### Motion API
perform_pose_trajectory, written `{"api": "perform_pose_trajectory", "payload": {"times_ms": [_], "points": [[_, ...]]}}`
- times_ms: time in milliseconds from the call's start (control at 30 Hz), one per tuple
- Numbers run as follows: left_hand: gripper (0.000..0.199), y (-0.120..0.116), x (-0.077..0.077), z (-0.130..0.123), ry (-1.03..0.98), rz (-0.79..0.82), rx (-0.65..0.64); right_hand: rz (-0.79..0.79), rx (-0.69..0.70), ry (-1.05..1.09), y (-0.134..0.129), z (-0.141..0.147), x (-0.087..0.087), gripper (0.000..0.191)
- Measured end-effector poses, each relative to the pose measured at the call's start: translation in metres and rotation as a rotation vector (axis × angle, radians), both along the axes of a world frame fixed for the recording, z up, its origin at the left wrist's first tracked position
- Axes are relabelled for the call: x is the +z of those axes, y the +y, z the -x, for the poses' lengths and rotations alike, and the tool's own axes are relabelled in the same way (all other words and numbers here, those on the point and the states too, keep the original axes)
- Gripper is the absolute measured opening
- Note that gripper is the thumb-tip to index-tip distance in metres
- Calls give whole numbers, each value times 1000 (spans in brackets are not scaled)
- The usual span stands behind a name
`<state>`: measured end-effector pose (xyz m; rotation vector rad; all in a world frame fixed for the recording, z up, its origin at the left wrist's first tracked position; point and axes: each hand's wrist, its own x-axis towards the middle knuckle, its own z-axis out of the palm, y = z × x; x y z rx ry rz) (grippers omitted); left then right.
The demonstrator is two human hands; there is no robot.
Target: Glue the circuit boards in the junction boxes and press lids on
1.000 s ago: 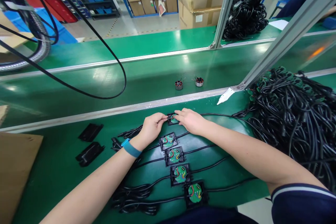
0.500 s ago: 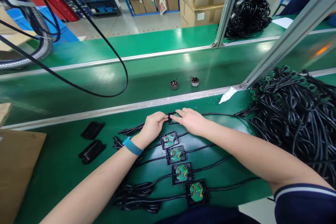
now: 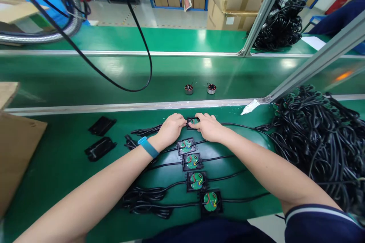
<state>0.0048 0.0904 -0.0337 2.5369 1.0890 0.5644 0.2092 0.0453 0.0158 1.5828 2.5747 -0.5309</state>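
Both hands are at the farthest black plastic housing (image 3: 189, 122), which has a green circuit board (image 3: 195, 120) inside. My left hand (image 3: 172, 127), with a teal wristband, is closed, its fingertips pinched at the housing's left edge, where the cable is hidden. My right hand (image 3: 210, 127) grips the right side, its thumb over the board and its fingers along the far edge. Several like housings with wired boards, such as the nearest one (image 3: 211, 202), lie in a column towards me, cables running out both sides.
Two black covers (image 3: 100, 149) lie at the left. A large heap of black cables (image 3: 319, 140) fills the right. Two small motor-like coils (image 3: 211, 89) stand beyond the metal rail (image 3: 137, 106). A white tube (image 3: 250, 107) lies by the post. A cable loop (image 3: 150, 68) hangs at upper left.
The view has shifted and levelled slightly. Both hands stay at the same housing; my right thumb and fingers have shifted a little over it.
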Motion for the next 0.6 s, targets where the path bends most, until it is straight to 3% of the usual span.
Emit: {"api": "perform_pose_trajectory", "payload": {"times_ms": [133, 300, 433, 500, 600], "points": [[25, -13, 18, 9, 91, -5, 12, -68, 7, -39, -1, 0, -3, 44], [51, -59, 40, 53, 59, -81, 152, -162, 4, 119, -6, -2, -1, 54], [78, -89, 42, 86, 95, -79, 229, -161, 125, 351, -28, 3, 9, 72], [88, -96, 41, 95, 123, -43, 188, -123, 179, 333, -40, 8, 11, 73], [87, -99, 39, 97, 167, -49, 139, -88, 221, 256, -50, 15, 8, 68]]}}
